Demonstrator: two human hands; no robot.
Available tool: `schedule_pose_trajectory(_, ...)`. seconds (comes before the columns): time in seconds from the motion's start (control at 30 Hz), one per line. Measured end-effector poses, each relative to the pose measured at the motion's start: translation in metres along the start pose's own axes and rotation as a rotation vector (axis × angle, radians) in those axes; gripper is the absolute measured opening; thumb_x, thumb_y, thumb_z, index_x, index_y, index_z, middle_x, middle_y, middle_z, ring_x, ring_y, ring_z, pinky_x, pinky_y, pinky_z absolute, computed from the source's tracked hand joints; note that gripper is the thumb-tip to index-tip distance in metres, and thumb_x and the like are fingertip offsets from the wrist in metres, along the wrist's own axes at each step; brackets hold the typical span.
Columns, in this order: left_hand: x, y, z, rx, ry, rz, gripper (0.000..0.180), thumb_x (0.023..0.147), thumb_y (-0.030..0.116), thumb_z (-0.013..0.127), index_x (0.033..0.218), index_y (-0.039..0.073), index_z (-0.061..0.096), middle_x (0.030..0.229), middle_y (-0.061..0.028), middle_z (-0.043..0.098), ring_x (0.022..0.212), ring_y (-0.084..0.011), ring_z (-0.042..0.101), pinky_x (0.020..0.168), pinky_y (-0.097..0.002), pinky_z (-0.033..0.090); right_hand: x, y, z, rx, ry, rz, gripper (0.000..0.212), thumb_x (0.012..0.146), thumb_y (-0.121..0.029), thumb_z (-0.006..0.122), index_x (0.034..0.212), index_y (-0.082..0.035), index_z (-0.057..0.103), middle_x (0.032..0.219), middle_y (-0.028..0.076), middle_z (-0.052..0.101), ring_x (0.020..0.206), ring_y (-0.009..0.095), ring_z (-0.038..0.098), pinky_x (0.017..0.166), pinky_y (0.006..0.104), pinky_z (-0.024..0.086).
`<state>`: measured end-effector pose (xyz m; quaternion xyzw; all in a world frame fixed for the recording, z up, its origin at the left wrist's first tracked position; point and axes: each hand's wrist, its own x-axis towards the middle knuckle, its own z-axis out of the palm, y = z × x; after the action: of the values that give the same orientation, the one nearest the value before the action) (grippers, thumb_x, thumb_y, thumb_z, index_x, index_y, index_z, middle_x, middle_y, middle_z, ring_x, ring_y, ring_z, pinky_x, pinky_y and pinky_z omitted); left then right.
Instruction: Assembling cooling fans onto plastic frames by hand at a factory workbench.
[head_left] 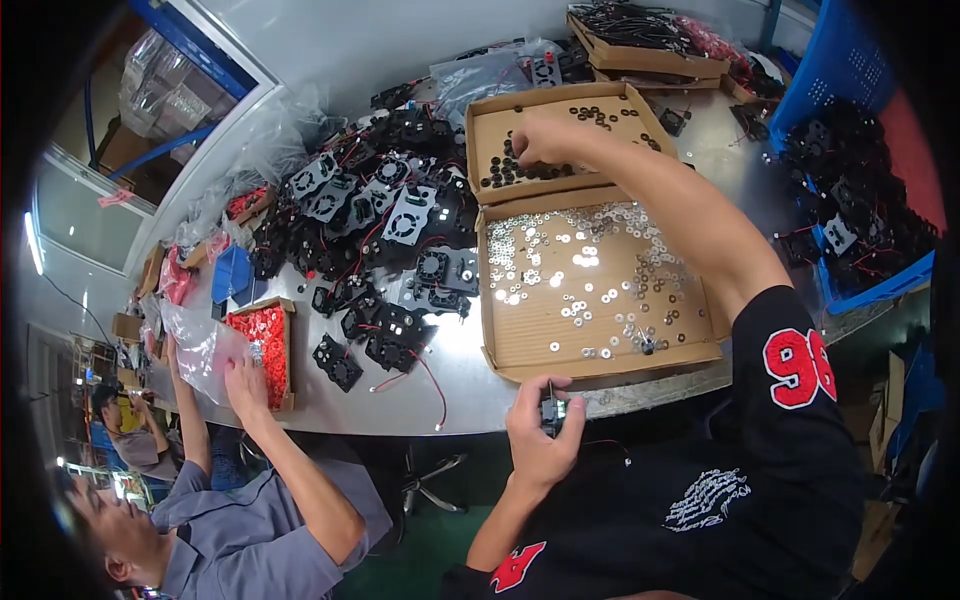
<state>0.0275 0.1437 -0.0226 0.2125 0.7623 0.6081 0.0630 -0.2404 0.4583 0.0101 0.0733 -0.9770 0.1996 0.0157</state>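
My left hand [541, 440] is closed around a small black part [549, 412] with a bit of green on it, just off the table's front edge. A thin wire with a white connector [628, 462] hangs close by. My right hand [548, 140] reaches into the far cardboard tray [540, 98], its fingers drawn together among black ring-shaped pieces [497, 172]. Whatever those fingers hold is hidden. Under my right forearm lies the nearer cardboard tray [520, 345], strewn with silvery flat washers [575, 312].
Black fan assemblies [408, 215] with wires are heaped left of the trays. A co-worker's hand [247, 385] handles a clear plastic bag [200, 345] beside a box of red pieces [262, 335]. At right stands a blue bin [880, 290] full of black parts.
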Motion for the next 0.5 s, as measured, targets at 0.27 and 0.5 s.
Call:
schedule_pose_trajectory(0.27,0.005,0.011,0.005,-0.186,-0.017,-0.209,0.026,0.087,0.008,0.068,0.110,0.000,0.059,0.086,0.0007,0.053,0.078,-0.0069,0.049,0.070,-0.0222,0.040,0.011,-0.014,-0.004,0.309,-0.280,0.331,0.016,0.088,-0.007,0.070,0.091,0.009,0.069,0.079,0.017,0.073,0.064,0.025,0.073,0.052,0.0320,0.060)
schedule_pose_trajectory(0.5,0.007,0.017,0.012,-0.195,-0.029,-0.204,0.026,0.086,0.008,0.069,0.109,-0.001,0.061,0.085,0.0016,0.054,0.074,-0.0061,0.049,0.065,-0.0212,0.039,0.021,0.009,0.025,-0.002,-0.066,0.201,0.017,0.073,0.001,0.079,0.087,0.009,0.074,0.074,0.018,0.073,0.063,0.024,0.074,0.057,0.0351,0.060)
